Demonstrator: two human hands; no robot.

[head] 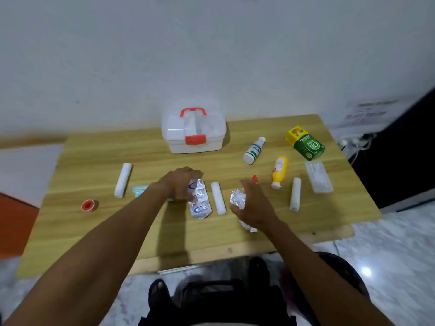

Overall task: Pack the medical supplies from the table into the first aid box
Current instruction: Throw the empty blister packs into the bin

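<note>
The white first aid box (211, 144), with its red handle and red latch, stands closed at the back of the wooden table (94, 231). My left hand (181, 184) hangs over the far end of a silver blister pack (200, 205), fingers curled down onto it. My right hand (255, 205) lies spread over a second crumpled foil pack (237, 198). Gauze rolls lie at the left (123, 180), between my hands (218, 201) and at the right (295, 197). A red tape roll (87, 205), teal packet (138, 190), white bottle (254, 150), yellow bottle (279, 171), green-yellow carton (304, 143) and clear swab packet (319, 176) are spread around.
A small red piece (254, 178) lies just beyond my right fingertips. A white wall rises behind the table. A power strip with cables (353, 142) and dark furniture are to the right. The marble floor and my legs are below the table's front edge.
</note>
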